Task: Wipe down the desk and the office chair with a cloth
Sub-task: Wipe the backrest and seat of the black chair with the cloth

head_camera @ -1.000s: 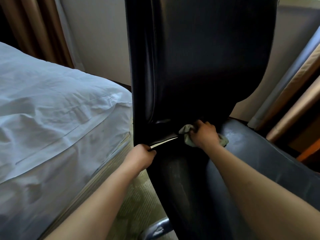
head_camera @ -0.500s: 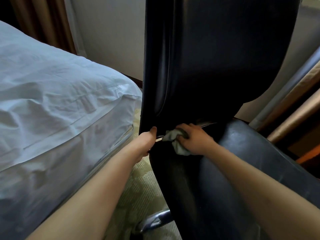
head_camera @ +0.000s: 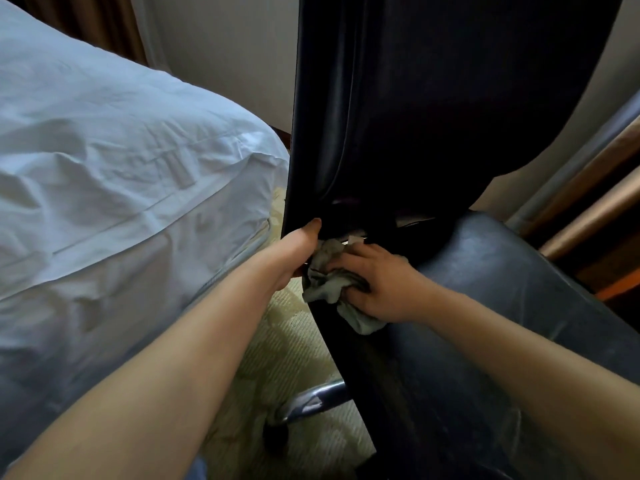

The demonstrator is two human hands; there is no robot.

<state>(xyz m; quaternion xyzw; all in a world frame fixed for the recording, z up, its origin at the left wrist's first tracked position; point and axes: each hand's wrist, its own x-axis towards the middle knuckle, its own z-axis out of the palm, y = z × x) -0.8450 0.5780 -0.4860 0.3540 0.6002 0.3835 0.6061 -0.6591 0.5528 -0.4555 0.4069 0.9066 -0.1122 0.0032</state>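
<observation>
Right hand clutching cloth; left hand gripping chair backrest edge.

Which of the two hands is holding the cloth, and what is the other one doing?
The right hand holds the grey cloth, bunched against the seat edge. The left hand has no cloth; it grips the lower edge of the black chair backrest.

This looks like a hotel bedroom. A bed with smooth white tucked sheets fills the left of the frame, pale patterned carpet covers the floor, brown curtains hang at right, and a black leather office chair stands centre.
</observation>
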